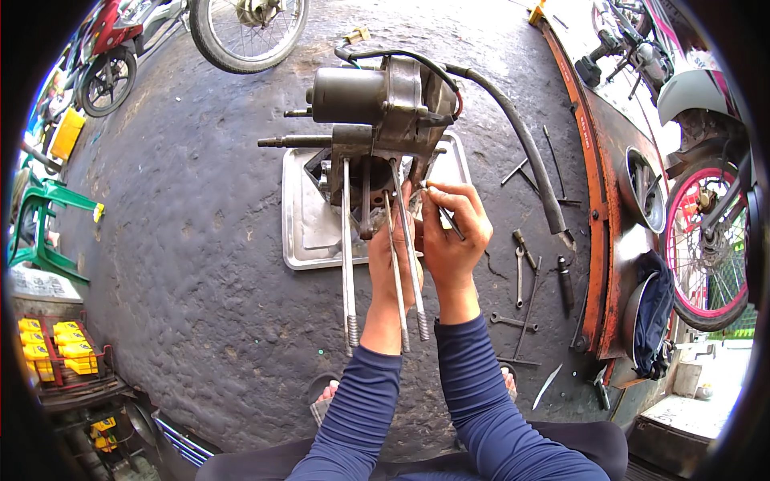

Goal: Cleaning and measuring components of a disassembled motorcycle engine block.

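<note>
A grey motorcycle engine case (pixel 385 104) with a black starter motor stands on a metal tray (pixel 309 232). Several long threaded studs (pixel 347 264) stick out of it toward me. My left hand (pixel 393 256) reaches between the studs and braces the case. My right hand (pixel 453 228) pinches a thin metal tool (pixel 447 218) whose tip points at the case's mouth. A black hose (pixel 521 144) curves off the engine to the right.
Wrenches and rods (pixel 525 280) lie on the dark concrete at right, beside a rusty orange ramp (pixel 597 176). Motorcycle wheels stand at the top (pixel 245 28) and the right (pixel 706 240). A green chair (pixel 40 224) and yellow bottles (pixel 56 345) are at left.
</note>
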Demonstrator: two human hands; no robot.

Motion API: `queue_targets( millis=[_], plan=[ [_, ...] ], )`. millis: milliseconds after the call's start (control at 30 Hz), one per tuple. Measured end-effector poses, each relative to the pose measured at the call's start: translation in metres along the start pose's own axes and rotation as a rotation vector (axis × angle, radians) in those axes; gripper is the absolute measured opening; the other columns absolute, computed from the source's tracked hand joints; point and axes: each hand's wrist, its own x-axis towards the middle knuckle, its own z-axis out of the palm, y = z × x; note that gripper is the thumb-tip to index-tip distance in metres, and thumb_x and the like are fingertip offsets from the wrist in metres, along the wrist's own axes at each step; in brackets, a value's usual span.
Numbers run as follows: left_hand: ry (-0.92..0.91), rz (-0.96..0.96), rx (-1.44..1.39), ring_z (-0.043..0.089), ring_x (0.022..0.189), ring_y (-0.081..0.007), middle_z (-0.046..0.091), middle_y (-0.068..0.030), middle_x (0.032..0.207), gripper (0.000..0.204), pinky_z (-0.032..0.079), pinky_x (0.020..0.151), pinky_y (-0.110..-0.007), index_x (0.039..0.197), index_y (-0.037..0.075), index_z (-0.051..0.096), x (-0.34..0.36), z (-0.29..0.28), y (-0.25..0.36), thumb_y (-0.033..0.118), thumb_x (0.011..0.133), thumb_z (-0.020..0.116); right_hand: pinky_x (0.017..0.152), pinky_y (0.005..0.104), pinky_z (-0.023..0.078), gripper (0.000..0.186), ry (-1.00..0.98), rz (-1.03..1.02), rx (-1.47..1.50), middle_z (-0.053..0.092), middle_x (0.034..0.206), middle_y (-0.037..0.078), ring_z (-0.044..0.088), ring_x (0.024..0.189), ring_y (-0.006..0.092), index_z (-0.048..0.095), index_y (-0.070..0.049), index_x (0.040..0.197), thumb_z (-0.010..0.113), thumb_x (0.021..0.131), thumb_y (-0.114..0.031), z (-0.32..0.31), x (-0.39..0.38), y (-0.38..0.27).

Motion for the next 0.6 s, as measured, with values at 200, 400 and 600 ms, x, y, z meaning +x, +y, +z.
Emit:
queue_targets(
  millis=[200, 400, 600],
  plan=[
    [-0.013, 0.056, 0.01, 0.063, 0.075, -0.0099, 0.067, -0.0042, 0.083, 0.061, 0.051, 0.069, -0.027, 0.147, -0.001, 0.05, 0.0, 0.0, 0.001, 0.044, 0.11, 0.033, 0.068, 0.0329, 0.055, 0.017, -0.054, 0.017, -0.005, 0.072, 0.09, 0.013, 0.071, 0.08, 0.0243, 0.071, 0.001, 0.088, 0.074, 0.076, 0.012, -0.006, -0.002, -0.001],
    [-0.007, 0.015, -0.071, 0.062, 0.073, -0.0102, 0.064, -0.0039, 0.082, 0.06, 0.051, 0.068, -0.027, 0.146, -0.001, 0.051, 0.0, 0.007, 0.007, 0.044, 0.109, 0.034, 0.069, 0.0321, 0.055, 0.015, -0.018, 0.062, 0.008, 0.072, 0.091, 0.013, 0.071, 0.08, 0.0233, 0.07, 0.002, 0.087, 0.073, 0.077, 0.012, -0.006, 0.004, -0.001],
    [0.014, 0.026, -0.045, 0.062, 0.074, -0.0105, 0.065, -0.0038, 0.083, 0.061, 0.05, 0.068, -0.026, 0.146, 0.0, 0.051, 0.0, 0.005, 0.003, 0.045, 0.108, 0.036, 0.068, 0.033, 0.054, 0.015, -0.023, 0.042, -0.012, 0.072, 0.091, 0.013, 0.07, 0.078, 0.0242, 0.07, 0.002, 0.088, 0.074, 0.077, 0.011, -0.005, 0.002, -0.005]
  ],
)
